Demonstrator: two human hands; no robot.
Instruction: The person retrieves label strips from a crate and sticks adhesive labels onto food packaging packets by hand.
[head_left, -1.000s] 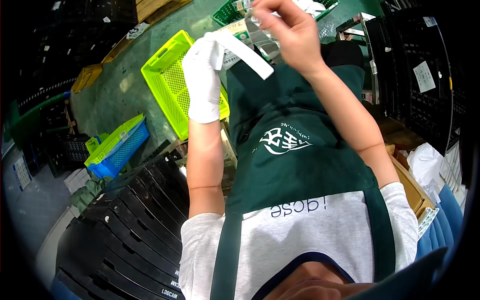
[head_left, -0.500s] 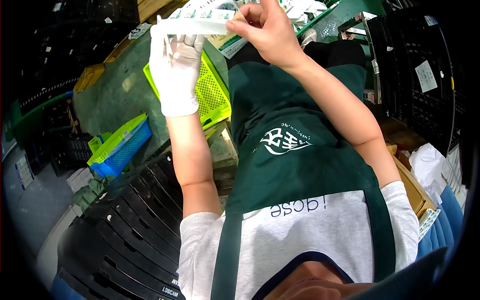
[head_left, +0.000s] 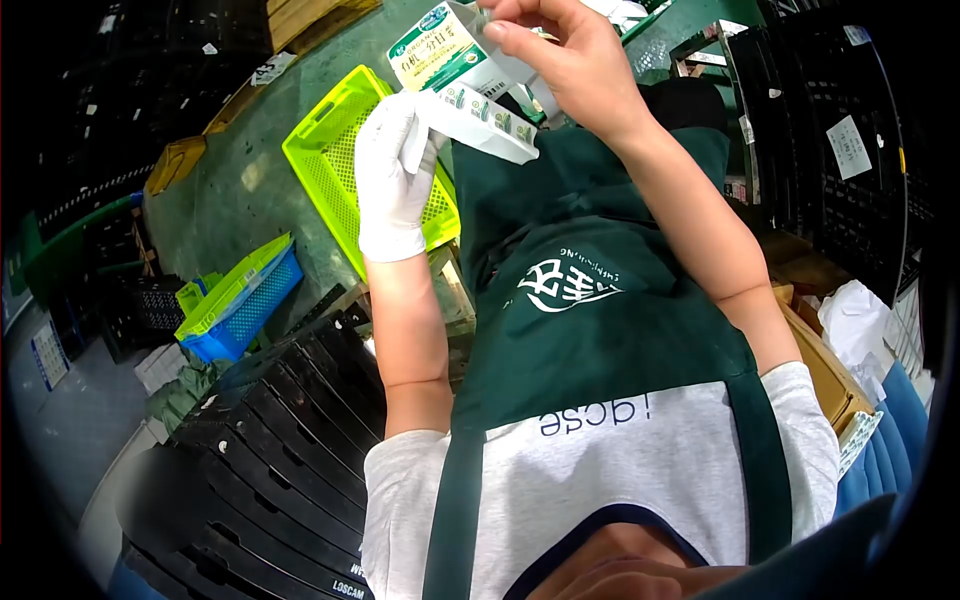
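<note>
A white, green and yellow printed cardboard sleeve (head_left: pixel 440 52) is between my hands at the top of the head view, tilted so its printed face shows. A white side panel with green print (head_left: pixel 485 122) slants down from it. My left hand (head_left: pixel 395 165), in a white glove, has its fingers curled around the sleeve's lower left edge. My right hand (head_left: pixel 580 65) is bare; its thumb and fingers pinch the sleeve's upper right edge. Parts of those fingertips are cut off by the frame's top.
Beneath my left hand is a lime-green plastic crate (head_left: pixel 325 160) on the green floor. A blue crate (head_left: pixel 250 300) with a lime one stands further left. Black folded crates (head_left: pixel 270 450) are stacked beside my left arm. A cardboard box (head_left: pixel 825 365) stands at right.
The sleeve has turned from edge-on to showing its printed face. My left hand has moved right and slightly down, its fingers closing. My right hand has shifted a little right.
</note>
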